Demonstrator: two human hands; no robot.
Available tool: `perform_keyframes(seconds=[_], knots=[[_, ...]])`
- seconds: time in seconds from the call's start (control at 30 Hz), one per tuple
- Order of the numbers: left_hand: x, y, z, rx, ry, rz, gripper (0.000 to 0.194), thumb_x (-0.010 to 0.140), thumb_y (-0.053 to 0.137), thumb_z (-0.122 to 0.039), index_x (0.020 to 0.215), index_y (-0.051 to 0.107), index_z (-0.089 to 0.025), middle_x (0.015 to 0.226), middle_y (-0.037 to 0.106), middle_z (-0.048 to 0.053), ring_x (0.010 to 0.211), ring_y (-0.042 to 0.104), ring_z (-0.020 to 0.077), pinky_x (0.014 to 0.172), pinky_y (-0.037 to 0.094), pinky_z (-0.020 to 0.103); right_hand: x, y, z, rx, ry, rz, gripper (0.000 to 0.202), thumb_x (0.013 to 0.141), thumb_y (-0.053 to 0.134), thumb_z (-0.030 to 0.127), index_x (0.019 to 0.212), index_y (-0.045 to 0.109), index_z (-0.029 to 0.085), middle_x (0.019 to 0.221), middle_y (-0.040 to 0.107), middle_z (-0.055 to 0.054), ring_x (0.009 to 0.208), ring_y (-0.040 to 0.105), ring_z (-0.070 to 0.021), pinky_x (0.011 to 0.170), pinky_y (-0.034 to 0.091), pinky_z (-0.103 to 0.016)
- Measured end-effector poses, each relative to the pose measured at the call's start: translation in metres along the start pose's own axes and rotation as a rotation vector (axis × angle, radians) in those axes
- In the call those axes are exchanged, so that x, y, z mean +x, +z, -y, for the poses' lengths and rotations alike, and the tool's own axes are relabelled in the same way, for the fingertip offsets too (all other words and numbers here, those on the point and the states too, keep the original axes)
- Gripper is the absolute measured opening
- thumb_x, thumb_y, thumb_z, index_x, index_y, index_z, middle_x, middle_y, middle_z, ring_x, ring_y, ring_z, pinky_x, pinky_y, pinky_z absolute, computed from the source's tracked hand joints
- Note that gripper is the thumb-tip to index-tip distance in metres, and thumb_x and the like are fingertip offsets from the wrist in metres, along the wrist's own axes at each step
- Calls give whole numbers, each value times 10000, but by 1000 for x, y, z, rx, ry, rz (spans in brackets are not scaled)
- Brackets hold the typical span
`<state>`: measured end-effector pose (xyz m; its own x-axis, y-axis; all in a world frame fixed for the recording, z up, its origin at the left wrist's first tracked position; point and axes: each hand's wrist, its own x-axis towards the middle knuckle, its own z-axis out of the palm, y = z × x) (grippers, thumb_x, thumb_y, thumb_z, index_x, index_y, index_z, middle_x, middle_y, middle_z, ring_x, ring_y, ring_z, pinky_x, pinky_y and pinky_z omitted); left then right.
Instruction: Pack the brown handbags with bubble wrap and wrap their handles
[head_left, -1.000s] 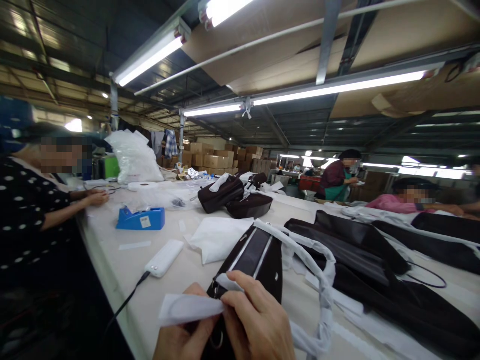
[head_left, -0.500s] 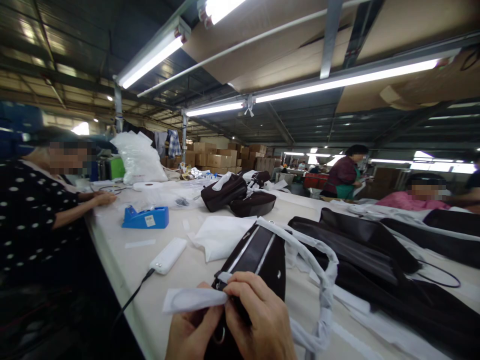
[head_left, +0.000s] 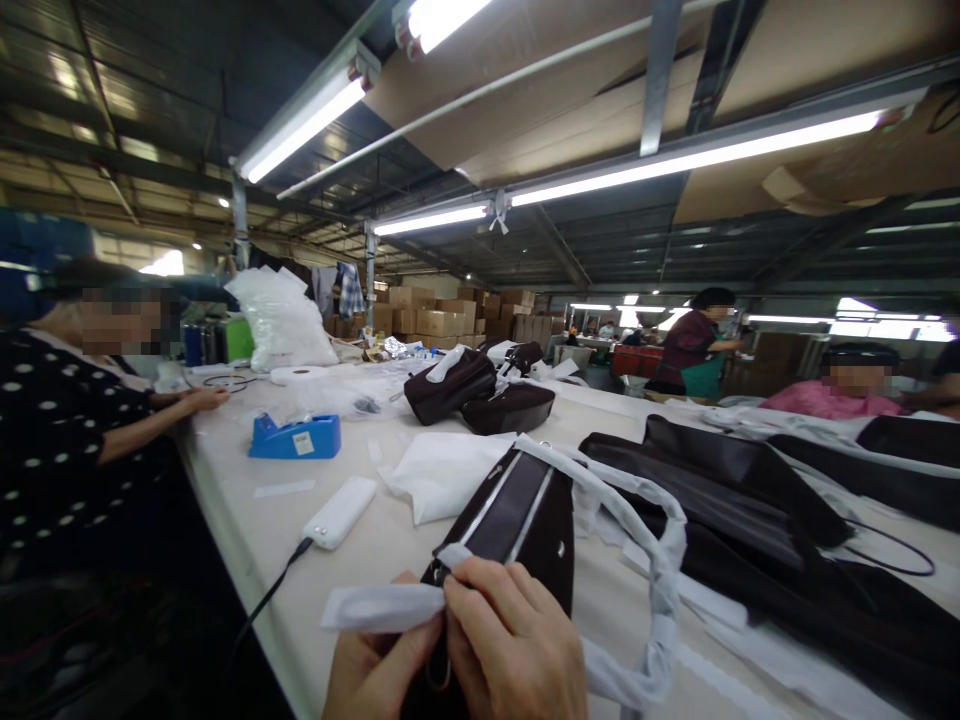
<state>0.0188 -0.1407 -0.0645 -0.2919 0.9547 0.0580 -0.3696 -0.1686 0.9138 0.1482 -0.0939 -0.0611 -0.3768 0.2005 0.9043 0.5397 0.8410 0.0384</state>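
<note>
A dark bag (head_left: 499, 515) with a zipped top stands at the table's near edge, its handle (head_left: 660, 560) wrapped in white material and looping to the right. My left hand (head_left: 382, 665) pinches a white strip (head_left: 382, 608) at the bag's near end; the strip sticks out leftward. Beside it my right hand (head_left: 510, 635) has its fingers closed on the same strip, close to a small wrapped piece. The fingertips of both hands meet over the bag and partly hide what they grip.
On the table (head_left: 277, 530) are a blue tape dispenser (head_left: 296, 437), a white device (head_left: 341, 512) with a black cable, a white sheet (head_left: 442, 470) and more dark bags (head_left: 450, 385). Dark bag pieces (head_left: 705, 490) lie right. A person in polka dots (head_left: 67, 410) works at left.
Both hands stay together at the bag's end, with the fingers slightly shifted. The white strip has moved a little left. The view has shifted slightly.
</note>
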Motion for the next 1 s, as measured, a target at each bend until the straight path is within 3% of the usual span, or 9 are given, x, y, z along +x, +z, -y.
perform_keyframes(seconds=[0.07, 0.13, 0.27, 0.4, 0.63, 0.8, 1.0], knots=[[4, -4, 2, 10, -92, -41, 330, 538, 850, -408, 616, 652, -155, 564, 573, -21, 568, 498, 123, 557, 436, 222, 1, 1, 1, -6, 10, 13, 113, 946, 517, 147, 959, 623, 184, 887, 698, -66, 688, 587, -185, 622, 434, -312], [9, -7, 4, 37, -192, -67, 331, 509, 803, -412, 524, 594, -156, 453, 469, -44, 457, 388, 86, 445, 314, 198, 4, -1, 1, 44, -1, 41, 154, 960, 481, 147, 884, 608, 189, 843, 685, -52, 652, 557, -176, 602, 418, -308], [13, -11, 3, 89, -261, 24, 311, 528, 717, -429, 508, 570, -156, 421, 381, -61, 422, 263, 58, 435, 155, 203, 12, -10, -3, 179, -70, 134, 229, 979, 408, 158, 852, 596, 183, 821, 660, -60, 683, 565, -185, 615, 434, -311], [12, -17, -8, 204, -221, 134, 329, 614, 720, -443, 565, 612, -136, 451, 356, -69, 449, 202, 51, 470, 115, 220, 12, -15, -5, 204, -85, 173, 225, 978, 399, 158, 955, 623, 173, 896, 678, -78, 741, 589, -198, 659, 458, -327], [10, -19, -10, 325, -153, 254, 404, 583, 815, -509, 568, 635, -148, 483, 415, -40, 503, 305, 94, 471, 196, 240, 10, -13, -5, 306, -50, 205, 208, 980, 421, 143, 941, 620, 187, 939, 692, -52, 763, 587, -174, 695, 460, -318], [11, -23, -1, 167, -362, 248, 503, 587, 784, -609, 606, 620, -134, 409, 284, -99, 405, 156, 39, 435, 82, 222, 8, -14, -8, 336, -21, 172, 213, 981, 432, 120, 927, 621, 200, 907, 686, -28, 734, 581, -146, 678, 445, -297], [13, -24, -7, 65, -505, 345, 549, 531, 799, -661, 544, 571, -162, 320, 223, -125, 319, 113, 26, 367, 76, 208, 9, -15, -6, 308, -29, 250, 161, 945, 466, 168, 876, 607, 202, 903, 679, -33, 750, 576, -173, 678, 449, -319]])
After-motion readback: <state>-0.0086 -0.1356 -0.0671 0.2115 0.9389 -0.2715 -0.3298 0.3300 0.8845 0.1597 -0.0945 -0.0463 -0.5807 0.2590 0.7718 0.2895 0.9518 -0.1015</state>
